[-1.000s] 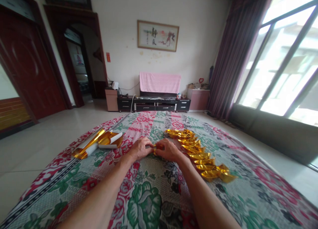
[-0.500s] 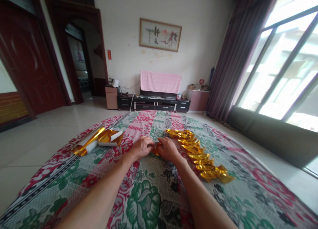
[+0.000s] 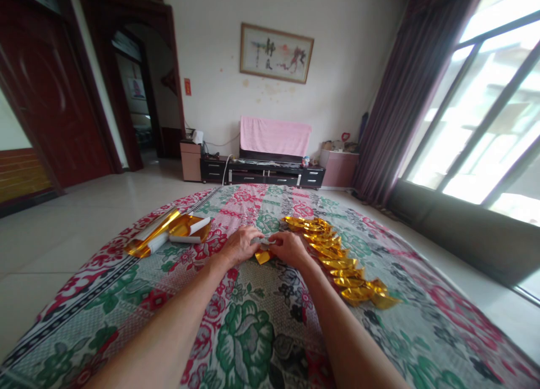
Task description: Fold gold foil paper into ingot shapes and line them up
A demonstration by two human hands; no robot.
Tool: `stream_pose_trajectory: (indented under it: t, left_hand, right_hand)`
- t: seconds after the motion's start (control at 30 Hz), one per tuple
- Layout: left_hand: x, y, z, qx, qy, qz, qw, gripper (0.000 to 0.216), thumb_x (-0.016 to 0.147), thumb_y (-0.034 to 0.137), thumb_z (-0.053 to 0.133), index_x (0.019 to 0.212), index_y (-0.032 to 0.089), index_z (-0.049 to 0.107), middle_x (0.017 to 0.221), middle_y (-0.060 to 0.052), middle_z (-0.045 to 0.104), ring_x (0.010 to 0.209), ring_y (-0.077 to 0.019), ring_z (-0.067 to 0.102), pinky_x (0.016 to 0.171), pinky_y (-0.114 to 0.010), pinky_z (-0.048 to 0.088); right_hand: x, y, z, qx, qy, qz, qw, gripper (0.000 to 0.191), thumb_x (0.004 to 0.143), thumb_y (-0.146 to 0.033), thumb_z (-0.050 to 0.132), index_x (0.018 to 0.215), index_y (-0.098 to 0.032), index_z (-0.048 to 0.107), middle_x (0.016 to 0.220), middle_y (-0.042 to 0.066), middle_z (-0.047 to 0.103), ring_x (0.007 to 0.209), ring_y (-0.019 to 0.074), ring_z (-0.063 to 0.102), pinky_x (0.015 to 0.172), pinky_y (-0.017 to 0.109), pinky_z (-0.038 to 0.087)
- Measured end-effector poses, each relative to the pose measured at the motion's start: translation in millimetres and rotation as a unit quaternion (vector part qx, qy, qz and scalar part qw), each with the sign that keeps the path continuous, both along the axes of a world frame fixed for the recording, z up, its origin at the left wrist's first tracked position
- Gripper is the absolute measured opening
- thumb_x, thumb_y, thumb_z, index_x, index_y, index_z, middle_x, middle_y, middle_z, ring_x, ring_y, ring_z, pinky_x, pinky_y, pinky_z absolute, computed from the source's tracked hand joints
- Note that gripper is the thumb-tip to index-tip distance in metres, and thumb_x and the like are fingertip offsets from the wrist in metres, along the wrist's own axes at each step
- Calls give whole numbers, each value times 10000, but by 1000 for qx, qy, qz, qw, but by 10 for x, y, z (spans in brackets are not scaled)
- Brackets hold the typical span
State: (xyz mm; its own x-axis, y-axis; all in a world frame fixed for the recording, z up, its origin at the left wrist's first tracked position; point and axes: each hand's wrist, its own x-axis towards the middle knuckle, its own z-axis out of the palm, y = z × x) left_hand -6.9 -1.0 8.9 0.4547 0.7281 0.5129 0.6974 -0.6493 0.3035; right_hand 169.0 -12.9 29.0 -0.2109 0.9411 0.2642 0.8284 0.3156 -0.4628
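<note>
Between my two hands, over the middle of the flowered cloth [image 3: 247, 344], is a small piece of gold foil paper [image 3: 264, 256]. Its pale underside shows along the top and a gold corner points toward me. My left hand [image 3: 243, 244] pinches its left side, and my right hand [image 3: 289, 248] pinches the right side; the fingertips are partly hidden. Just right of my right hand lies a slanting row of several folded gold paper ingots [image 3: 333, 262]. On the left, loosely curled gold foil sheets [image 3: 189, 229] with white backs rest on the cloth.
A black TV cabinet [image 3: 270, 175] stands against the far wall, with a pink towel [image 3: 275, 135] draped over something on it. Purple curtains [image 3: 417, 91] and a large window are at the right. A dark red door [image 3: 50, 91] is at the left.
The paper between my hands now shows its pale side and a larger gold corner. Both hands stay in nearly the same place. The view has shifted slightly.
</note>
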Motion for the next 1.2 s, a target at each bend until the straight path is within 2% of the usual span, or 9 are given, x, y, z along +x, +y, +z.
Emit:
stream_pose_trajectory:
  t: [0.2, 0.47, 0.73, 1.0, 1.2]
  left_hand:
    - [4, 13, -15, -12, -27, 8, 1000, 185, 727, 162, 537, 859, 177, 665, 906, -41, 656, 877, -150, 579, 832, -259, 434]
    - [6, 11, 16, -28, -68, 83, 994, 254, 777, 173, 447, 914, 196, 659, 913, -27, 680, 843, -136, 612, 783, -226, 457]
    - [22, -1, 28, -32, -62, 57, 996, 234, 767, 189, 470, 872, 189, 679, 896, -32, 682, 842, -141, 609, 796, -230, 455]
    - [15, 24, -28, -11, -11, 4, 1000, 174, 749, 188, 516, 822, 184, 673, 872, -41, 657, 859, -153, 576, 821, -275, 435]
    - [24, 28, -47, 8, 20, -4, 1000, 214, 743, 154, 515, 901, 188, 655, 941, -39, 649, 909, -163, 559, 870, -304, 402]
  right_hand:
    - [8, 4, -6, 16, 6, -3, 1000, 208, 662, -208, 539, 778, -222, 711, 713, -3, 682, 675, 133, 593, 603, 195, 384]
    - [29, 48, -64, 21, 73, -62, 995, 224, 668, -249, 542, 820, -224, 704, 675, -11, 668, 629, 124, 584, 571, 187, 391]
    - [17, 83, -129, 43, 60, -127, 989, 228, 682, -236, 521, 820, -217, 702, 695, 19, 680, 658, 148, 607, 597, 203, 405]
    - [-4, 0, -108, 88, -12, -96, 991, 228, 691, -174, 497, 788, -199, 702, 800, 54, 653, 766, 153, 587, 727, 216, 411]
    - [-9, 0, -165, 115, -6, -4, 993, 257, 697, -135, 484, 848, -194, 683, 918, 53, 615, 826, 142, 558, 773, 211, 404]
